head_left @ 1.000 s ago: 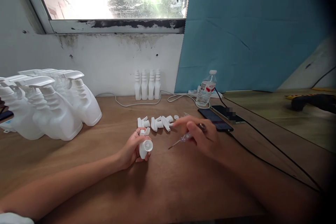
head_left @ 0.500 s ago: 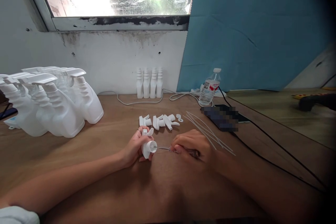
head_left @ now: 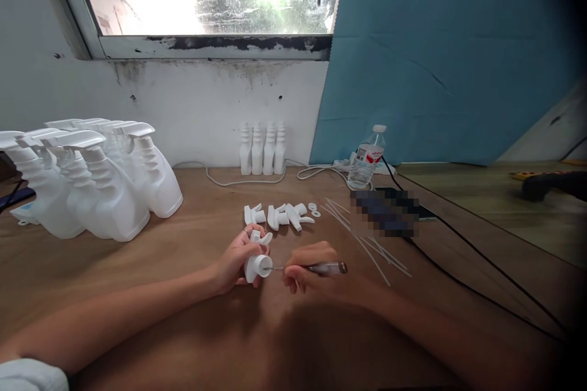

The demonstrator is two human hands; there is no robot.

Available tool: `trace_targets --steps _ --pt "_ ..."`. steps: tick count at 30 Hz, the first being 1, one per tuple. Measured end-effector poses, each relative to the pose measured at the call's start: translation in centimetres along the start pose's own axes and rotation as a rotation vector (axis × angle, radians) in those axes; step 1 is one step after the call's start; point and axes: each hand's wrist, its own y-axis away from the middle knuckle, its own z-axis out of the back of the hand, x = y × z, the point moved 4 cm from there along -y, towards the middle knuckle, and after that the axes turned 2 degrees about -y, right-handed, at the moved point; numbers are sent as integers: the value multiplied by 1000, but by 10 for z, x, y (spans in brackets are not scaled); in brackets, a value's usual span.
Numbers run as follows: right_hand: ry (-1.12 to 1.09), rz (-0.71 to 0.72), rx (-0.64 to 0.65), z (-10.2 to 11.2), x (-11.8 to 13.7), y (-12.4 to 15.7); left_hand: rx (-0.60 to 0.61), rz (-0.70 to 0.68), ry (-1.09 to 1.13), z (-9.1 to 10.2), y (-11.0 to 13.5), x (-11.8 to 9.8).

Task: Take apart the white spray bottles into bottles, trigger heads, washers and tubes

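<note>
My left hand (head_left: 233,261) is closed around a white trigger spray head (head_left: 261,265), its ribbed collar facing right. In my right hand (head_left: 308,266) is a screwdriver (head_left: 329,268) with a brownish, partly see-through handle, lying nearly level. Its thin metal shaft points left, and the tip reaches the collar's opening; how far in it goes I cannot make out. Just beyond my hands lie several more spray heads (head_left: 277,218), with small white washers (head_left: 315,214) to their right. Thin white tubes (head_left: 367,244) are spread beside my right hand.
White spray bottles (head_left: 114,195) stand grouped at the left, and several small white bottles (head_left: 269,149) line the wall. A water bottle (head_left: 365,159) stands at back right near a phone (head_left: 426,214) and a blurred-out patch. Black cables (head_left: 477,287) cross the table's right side.
My right hand has shifted left and its grip has changed, so more of the screwdriver handle shows. The spray head in my left hand has moved slightly down and left.
</note>
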Motion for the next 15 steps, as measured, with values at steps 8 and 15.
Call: trace_targets --steps 8,15 --pt "-667 -204 -95 -20 -16 -5 -25 23 -50 4 0 0" --pt "-892 -117 -60 -25 -25 -3 -48 34 4 6 -1 0"
